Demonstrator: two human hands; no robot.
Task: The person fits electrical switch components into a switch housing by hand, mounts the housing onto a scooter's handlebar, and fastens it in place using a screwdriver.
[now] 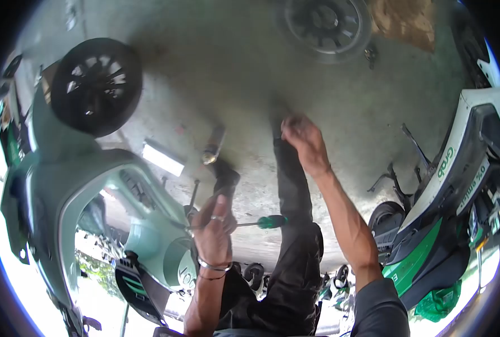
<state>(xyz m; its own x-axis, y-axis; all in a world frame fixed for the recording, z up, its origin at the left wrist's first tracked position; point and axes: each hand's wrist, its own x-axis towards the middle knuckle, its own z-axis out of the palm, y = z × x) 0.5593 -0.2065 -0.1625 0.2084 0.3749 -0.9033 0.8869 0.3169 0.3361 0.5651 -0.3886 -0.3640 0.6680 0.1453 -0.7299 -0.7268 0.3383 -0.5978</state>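
Head view, fisheye, looking down along the person's own legs to a concrete floor point(227, 62)

Hands: left hand point(213, 227) closed around the shaft of a screwdriver point(261, 222), fingers wrapped, a ring and wrist bands visible. The tool lies roughly level, green handle pointing right, metal end toward the scooter body point(148, 236) at left. Right hand point(301, 137) reaches far out over the floor past the dark trouser leg point(292, 185), fingers curled downward; whether it pinches anything cannot be told, the fingertips are blurred

Judgement on doing the step well: the screwdriver is held by the shaft rather than the handle, so a shift of grip onto the green handle would give better torque and keep the tip seated square. The right arm is fully extended, so weight should stay low to avoid tipping toward the scooter

Materials and shapes:
- scooter body: pale green glossy moulded plastic, curved panels, dark recessed opening
- front wheel point(97, 84): black rubber tyre, black spoked rim, far left
- second wheel point(324, 25): same type, far centre, lying near a brown cardboard piece point(407, 22)
- small metal cylinder point(213, 145) on the floor, dull brass end
- white and green scooter point(452, 191) at right, printed lettering
- floor: rough grey concrete, stained
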